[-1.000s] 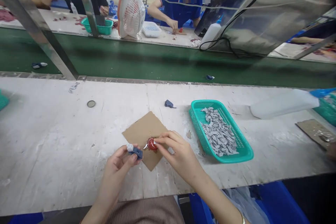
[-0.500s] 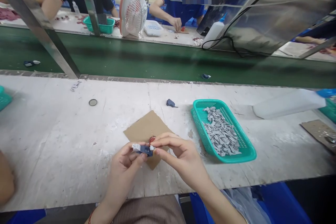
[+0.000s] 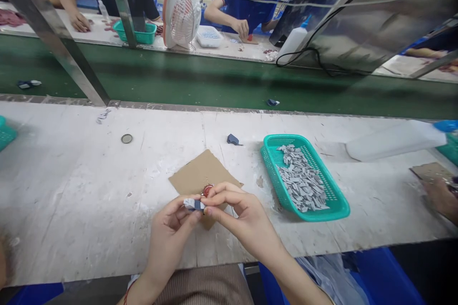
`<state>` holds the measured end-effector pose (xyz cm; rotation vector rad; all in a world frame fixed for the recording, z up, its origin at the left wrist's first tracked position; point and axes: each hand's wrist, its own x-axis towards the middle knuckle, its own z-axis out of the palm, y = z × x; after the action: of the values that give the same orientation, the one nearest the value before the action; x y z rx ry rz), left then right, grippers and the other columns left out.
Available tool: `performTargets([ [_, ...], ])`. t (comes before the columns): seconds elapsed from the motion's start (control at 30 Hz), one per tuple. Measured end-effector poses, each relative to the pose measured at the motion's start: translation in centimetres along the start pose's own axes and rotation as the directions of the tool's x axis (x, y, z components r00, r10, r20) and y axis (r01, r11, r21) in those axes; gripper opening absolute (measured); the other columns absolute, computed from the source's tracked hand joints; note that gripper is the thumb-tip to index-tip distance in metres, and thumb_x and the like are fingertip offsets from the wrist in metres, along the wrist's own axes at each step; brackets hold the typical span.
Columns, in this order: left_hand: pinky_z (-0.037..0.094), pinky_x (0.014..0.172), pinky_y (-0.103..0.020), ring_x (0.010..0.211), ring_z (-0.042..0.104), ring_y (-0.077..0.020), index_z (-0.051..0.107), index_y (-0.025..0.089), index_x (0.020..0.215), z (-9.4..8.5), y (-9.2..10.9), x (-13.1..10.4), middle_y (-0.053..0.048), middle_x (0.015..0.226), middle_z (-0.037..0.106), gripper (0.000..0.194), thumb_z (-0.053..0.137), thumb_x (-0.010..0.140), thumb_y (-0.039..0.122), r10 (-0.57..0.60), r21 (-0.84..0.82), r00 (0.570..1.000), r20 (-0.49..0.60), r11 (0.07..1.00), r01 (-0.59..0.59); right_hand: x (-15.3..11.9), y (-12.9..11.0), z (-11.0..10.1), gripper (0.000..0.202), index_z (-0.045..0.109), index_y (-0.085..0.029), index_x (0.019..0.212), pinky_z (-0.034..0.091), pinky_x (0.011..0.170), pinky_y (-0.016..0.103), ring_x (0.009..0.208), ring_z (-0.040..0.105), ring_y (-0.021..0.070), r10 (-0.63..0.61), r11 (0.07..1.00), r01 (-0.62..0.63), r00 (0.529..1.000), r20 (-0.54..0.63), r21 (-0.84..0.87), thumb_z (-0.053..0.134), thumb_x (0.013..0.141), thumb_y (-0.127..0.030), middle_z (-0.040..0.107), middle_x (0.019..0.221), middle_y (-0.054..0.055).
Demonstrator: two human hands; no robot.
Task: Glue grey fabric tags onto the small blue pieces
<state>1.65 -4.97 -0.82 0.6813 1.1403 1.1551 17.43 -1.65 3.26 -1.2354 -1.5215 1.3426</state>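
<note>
Between my hands is a small dark blue and pale grey piece. My left hand pinches it from the left. From the right, the fingertips of my right hand press together at its other end. Under and behind them lies a brown cardboard square with a red bottle cap on it, partly hidden by my right fingers. Another dark blue piece rests on the table beyond the cardboard. To the right, a green basket holds many small grey pieces.
A silver cap lies at the left of the white table. A white bottle lies at the right, near a person's hand. Beyond runs a green belt with metal posts, and people work behind it.
My right fingertips have closed in on the piece, which shows less of its dark blue part. Pieces on the belt have shifted left. Another person's hand has appeared at the right edge.
</note>
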Motion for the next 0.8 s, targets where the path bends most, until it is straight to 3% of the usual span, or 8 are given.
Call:
performTargets([
  [0.1, 0.056, 0.085, -0.03, 0.091, 0.07, -0.0219, 0.077, 0.023, 0.102, 0.0, 0.0, -0.1, -0.006, 0.1, 0.076, 0.029, 0.079, 0.075, 0.033, 0.005, 0.024, 1.0, -0.013, 1.0, -0.005, 0.0, 0.4, 0.3, 0.021, 0.073, -0.022, 0.085, 0.055, 0.072, 0.03, 0.084, 0.065, 0.0185, 0.098, 0.977, -0.107, 0.993, 0.059, 0.183, 0.073, 0.082, -0.043, 0.067, 0.087, 0.004],
  [0.2, 0.054, 0.088, -0.029, 0.096, 0.068, -0.022, 0.078, 0.023, 0.1, 0.0, 0.2, 0.0, -0.006, 0.1, 0.076, 0.026, 0.077, 0.077, 0.035, 0.061, 0.073, 0.998, 0.0, 0.995, -0.061, -0.1, 0.6, 1.0, 0.034, 0.064, -0.022, 0.092, 0.052, 0.059, 0.026, 0.066, 0.057, 0.0135, 0.157, 0.941, -0.168, 0.986, 0.062, 0.294, 0.059, 0.089, -0.055, 0.066, 0.084, 0.003],
  [0.37, 0.055, 0.083, -0.03, 0.091, 0.068, -0.0214, 0.076, 0.022, 0.104, 0.4, 0.2, 0.3, -0.008, 0.111, 0.073, 0.028, 0.074, 0.08, 0.036, 0.057, 0.065, 0.997, 0.043, 0.996, -0.059, -0.3, 0.8, 2.7, 0.036, 0.055, -0.024, 0.099, 0.045, 0.053, 0.022, 0.057, 0.049, 0.0098, 0.149, 0.926, -0.162, 0.987, 0.066, 0.341, 0.054, 0.091, -0.059, 0.062, 0.086, 0.001],
  [0.47, 0.055, 0.085, -0.032, 0.095, 0.069, -0.0233, 0.074, 0.023, 0.11, 1.1, 0.1, 0.2, -0.008, 0.116, 0.071, 0.032, 0.071, 0.082, 0.039, 0.044, 0.038, 0.998, 0.044, 0.998, -0.045, -0.5, 1.4, 3.5, 0.035, 0.056, -0.024, 0.106, 0.048, 0.055, 0.023, 0.061, 0.055, 0.0116, 0.133, 0.93, -0.118, 0.991, -0.021, 0.347, 0.051, 0.093, -0.056, 0.061, 0.084, 0.001],
  [0.57, 0.05, 0.097, -0.034, 0.114, 0.063, -0.0283, 0.071, 0.023, 0.115, 2.1, 0.1, 0.1, -0.009, 0.12, 0.07, 0.04, 0.072, 0.079, 0.041, 0.082, 0.017, 0.996, 0.03, 0.996, -0.082, -0.5, 1.7, 3.7, 0.034, 0.055, -0.026, 0.118, 0.055, 0.077, 0.029, 0.09, 0.065, 0.018, 0.074, 0.962, -0.033, 0.987, -0.141, 0.27, 0.049, 0.096, -0.051, 0.066, 0.1, 0.005],
  [0.63, 0.051, 0.096, -0.035, 0.113, 0.064, -0.029, 0.071, 0.022, 0.111, 2.5, 0.2, 0.2, -0.01, 0.117, 0.071, 0.041, 0.076, 0.075, 0.04, 0.082, 0.043, 0.996, 0.041, 0.996, -0.084, -0.5, 1.3, 3.3, 0.032, 0.056, -0.028, 0.122, 0.053, 0.089, 0.033, 0.104, 0.064, 0.0204, 0.014, 0.988, 0.006, 0.992, -0.123, 0.157, 0.044, 0.1, -0.046, 0.067, 0.111, 0.006],
  [0.7, 0.053, 0.091, -0.034, 0.104, 0.068, -0.028, 0.072, 0.021, 0.104, 2.5, 0.4, 0.5, -0.01, 0.107, 0.074, 0.036, 0.079, 0.073, 0.038, 0.072, 0.071, 0.997, 0.031, 0.995, -0.075, -0.7, 0.4, 2.2, 0.033, 0.059, -0.029, 0.123, 0.051, 0.094, 0.037, 0.108, 0.064, 0.022, -0.043, 0.999, 0.045, 0.993, -0.112, 0.017, 0.037, 0.103, -0.042, 0.068, 0.115, 0.006],
  [0.8, 0.055, 0.088, -0.033, 0.102, 0.069, -0.0272, 0.07, 0.021, 0.111, 1.9, 1.3, 1.5, -0.009, 0.103, 0.075, 0.043, 0.079, 0.074, 0.04, 0.093, 0.061, 0.994, -0.062, 0.994, -0.089, -2.3, -1.6, -0.3, 0.04, 0.054, -0.029, 0.133, 0.052, 0.094, 0.042, 0.111, 0.062, 0.0253, -0.202, 0.97, 0.164, 0.954, -0.22, -0.182, 0.028, 0.104, -0.041, 0.065, 0.123, 0.009],
])
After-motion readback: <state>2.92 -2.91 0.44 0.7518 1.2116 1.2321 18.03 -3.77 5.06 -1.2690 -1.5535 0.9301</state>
